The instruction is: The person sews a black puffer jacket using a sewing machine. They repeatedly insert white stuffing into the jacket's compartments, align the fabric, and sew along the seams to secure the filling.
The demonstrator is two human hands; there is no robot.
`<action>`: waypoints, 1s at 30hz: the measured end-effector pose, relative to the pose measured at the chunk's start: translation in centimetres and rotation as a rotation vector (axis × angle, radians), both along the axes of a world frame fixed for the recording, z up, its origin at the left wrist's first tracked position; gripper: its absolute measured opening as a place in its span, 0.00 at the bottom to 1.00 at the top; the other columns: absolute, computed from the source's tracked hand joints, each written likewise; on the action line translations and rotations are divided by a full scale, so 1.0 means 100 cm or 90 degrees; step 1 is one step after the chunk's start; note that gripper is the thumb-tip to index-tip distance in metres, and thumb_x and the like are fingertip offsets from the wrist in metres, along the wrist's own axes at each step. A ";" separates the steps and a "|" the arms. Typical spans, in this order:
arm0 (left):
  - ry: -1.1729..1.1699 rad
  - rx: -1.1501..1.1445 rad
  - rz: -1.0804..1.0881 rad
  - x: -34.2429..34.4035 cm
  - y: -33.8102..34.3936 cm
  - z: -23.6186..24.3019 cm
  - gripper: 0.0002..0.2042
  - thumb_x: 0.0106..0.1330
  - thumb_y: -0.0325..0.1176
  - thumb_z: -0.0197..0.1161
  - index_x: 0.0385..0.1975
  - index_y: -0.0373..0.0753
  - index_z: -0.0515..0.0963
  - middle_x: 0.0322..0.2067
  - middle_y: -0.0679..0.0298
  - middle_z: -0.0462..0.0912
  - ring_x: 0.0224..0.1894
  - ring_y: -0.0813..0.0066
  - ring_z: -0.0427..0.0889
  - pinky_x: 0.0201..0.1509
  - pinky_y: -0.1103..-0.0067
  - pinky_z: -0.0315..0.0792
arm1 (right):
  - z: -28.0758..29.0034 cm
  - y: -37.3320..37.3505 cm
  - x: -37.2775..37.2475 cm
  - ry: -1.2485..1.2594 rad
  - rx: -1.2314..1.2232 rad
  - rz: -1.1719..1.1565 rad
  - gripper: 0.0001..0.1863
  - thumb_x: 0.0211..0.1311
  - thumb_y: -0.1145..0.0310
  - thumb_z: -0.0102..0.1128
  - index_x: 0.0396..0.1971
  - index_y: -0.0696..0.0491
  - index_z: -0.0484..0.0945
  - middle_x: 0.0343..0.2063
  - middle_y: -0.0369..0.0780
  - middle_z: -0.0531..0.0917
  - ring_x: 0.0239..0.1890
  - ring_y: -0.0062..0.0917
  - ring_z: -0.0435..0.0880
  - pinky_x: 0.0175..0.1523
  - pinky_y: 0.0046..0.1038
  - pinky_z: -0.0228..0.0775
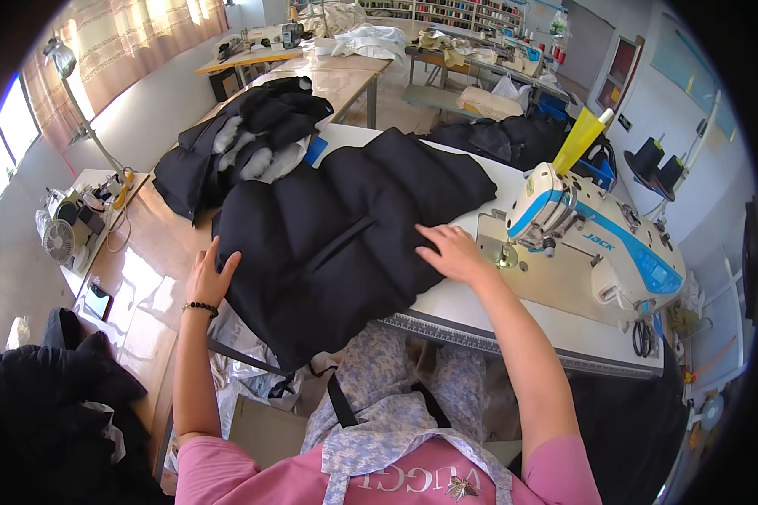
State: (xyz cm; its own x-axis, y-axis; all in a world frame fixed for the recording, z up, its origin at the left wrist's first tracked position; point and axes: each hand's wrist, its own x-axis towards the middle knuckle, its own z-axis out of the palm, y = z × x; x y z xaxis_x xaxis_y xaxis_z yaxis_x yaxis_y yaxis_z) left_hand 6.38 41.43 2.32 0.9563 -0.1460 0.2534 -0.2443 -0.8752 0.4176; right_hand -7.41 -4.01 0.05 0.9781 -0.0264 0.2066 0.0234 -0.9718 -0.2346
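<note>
A black padded garment panel [320, 244] with quilted channels lies across the white sewing table, its near edge hanging over the front. A slit, perhaps a pocket opening, runs slantwise near its middle. My left hand [211, 273] rests at the panel's left edge, thumb and forefinger apart. On the panel's right part lies my right hand [455, 252], fingers stretched out flat on the cloth. Just right of that hand stands a white and blue sewing machine [598, 236]; its needle area is beside the panel, not touching it.
Behind the panel lies a heap of black pieces [253, 126] with white filling showing. Scissors [643, 338] lie at the table's right end. A phone [98, 300] and small fan [57, 241] are at left. Black garments [67, 387] pile up lower left. Thread cones [648, 160] stand at right.
</note>
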 end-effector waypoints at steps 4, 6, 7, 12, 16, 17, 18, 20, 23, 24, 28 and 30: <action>0.015 0.120 0.062 0.028 0.005 -0.033 0.37 0.67 0.57 0.60 0.74 0.49 0.59 0.54 0.46 0.77 0.55 0.46 0.78 0.58 0.62 0.73 | 0.022 0.076 -0.024 0.002 -0.030 0.166 0.24 0.63 0.47 0.61 0.51 0.48 0.84 0.44 0.41 0.83 0.47 0.38 0.82 0.56 0.35 0.70; -0.001 0.094 0.012 0.037 0.013 -0.043 0.33 0.67 0.38 0.60 0.73 0.52 0.59 0.54 0.46 0.77 0.55 0.44 0.78 0.57 0.60 0.74 | 0.045 0.091 -0.038 0.056 0.070 0.242 0.22 0.60 0.49 0.65 0.48 0.48 0.85 0.42 0.40 0.84 0.43 0.37 0.83 0.56 0.33 0.69; -0.008 0.067 -0.013 0.034 0.019 -0.051 0.30 0.66 0.33 0.58 0.71 0.52 0.63 0.54 0.46 0.76 0.56 0.44 0.77 0.57 0.60 0.74 | 0.043 0.081 -0.041 -0.157 0.034 0.226 0.20 0.59 0.52 0.67 0.47 0.48 0.85 0.46 0.39 0.83 0.45 0.35 0.82 0.56 0.32 0.68; -0.219 0.109 -0.076 -0.019 -0.008 0.004 0.30 0.59 0.19 0.55 0.63 0.52 0.75 0.51 0.49 0.74 0.54 0.49 0.76 0.56 0.63 0.74 | 0.011 0.039 -0.082 -0.055 -0.110 -0.096 0.29 0.57 0.49 0.69 0.58 0.45 0.77 0.41 0.40 0.80 0.47 0.35 0.80 0.48 0.36 0.73; -0.514 0.103 -0.193 -0.035 -0.081 0.082 0.31 0.56 0.14 0.54 0.59 0.52 0.80 0.49 0.52 0.75 0.51 0.53 0.77 0.55 0.65 0.74 | 0.010 0.083 -0.138 -0.023 -0.108 -0.123 0.19 0.56 0.57 0.69 0.39 0.54 0.76 0.20 0.42 0.82 0.23 0.37 0.85 0.27 0.37 0.77; -0.561 0.090 -0.234 -0.019 -0.106 0.091 0.31 0.55 0.15 0.54 0.58 0.52 0.81 0.49 0.53 0.76 0.50 0.55 0.77 0.55 0.66 0.73 | 0.013 0.096 -0.152 -0.020 -0.094 -0.131 0.18 0.55 0.59 0.69 0.37 0.54 0.76 0.17 0.41 0.82 0.20 0.35 0.85 0.24 0.37 0.76; -0.610 0.079 -0.274 -0.001 -0.131 0.104 0.31 0.54 0.15 0.55 0.58 0.53 0.81 0.49 0.55 0.76 0.50 0.56 0.77 0.55 0.67 0.73 | 0.015 0.110 -0.162 -0.021 -0.078 -0.137 0.16 0.54 0.60 0.69 0.36 0.54 0.75 0.13 0.40 0.81 0.18 0.34 0.84 0.22 0.36 0.74; -0.649 0.056 -0.385 0.044 -0.184 0.111 0.29 0.55 0.18 0.56 0.57 0.54 0.81 0.50 0.58 0.77 0.51 0.59 0.76 0.57 0.68 0.72 | 0.012 0.129 -0.176 -0.037 -0.052 -0.129 0.14 0.54 0.61 0.69 0.33 0.53 0.75 0.12 0.39 0.80 0.16 0.32 0.84 0.19 0.35 0.72; -0.546 0.121 -0.427 0.089 -0.263 0.082 0.25 0.59 0.23 0.56 0.56 0.54 0.81 0.52 0.60 0.77 0.56 0.60 0.74 0.59 0.61 0.69 | 0.006 0.140 -0.175 -0.079 -0.021 -0.158 0.11 0.57 0.63 0.67 0.31 0.52 0.74 0.12 0.38 0.80 0.15 0.31 0.83 0.19 0.33 0.72; -0.574 0.126 -0.429 0.097 -0.285 0.063 0.23 0.61 0.25 0.57 0.56 0.55 0.81 0.54 0.60 0.77 0.58 0.59 0.73 0.61 0.57 0.68 | 0.003 0.139 -0.173 -0.097 -0.016 -0.166 0.11 0.57 0.64 0.66 0.31 0.52 0.74 0.11 0.38 0.79 0.15 0.31 0.83 0.19 0.33 0.72; -0.315 0.065 -0.573 0.029 -0.351 -0.004 0.19 0.72 0.42 0.56 0.63 0.56 0.75 0.63 0.63 0.73 0.67 0.56 0.68 0.68 0.45 0.59 | 0.010 0.129 -0.202 -0.027 0.030 -0.159 0.18 0.62 0.56 0.65 0.43 0.53 0.77 0.19 0.40 0.83 0.23 0.34 0.86 0.25 0.34 0.75; -0.281 0.104 -0.598 0.013 -0.345 -0.042 0.20 0.74 0.46 0.53 0.64 0.57 0.74 0.65 0.64 0.71 0.70 0.56 0.64 0.70 0.44 0.56 | 0.029 0.115 -0.210 -0.110 0.068 -0.141 0.16 0.60 0.56 0.69 0.39 0.51 0.82 0.24 0.38 0.85 0.22 0.33 0.85 0.27 0.31 0.75</action>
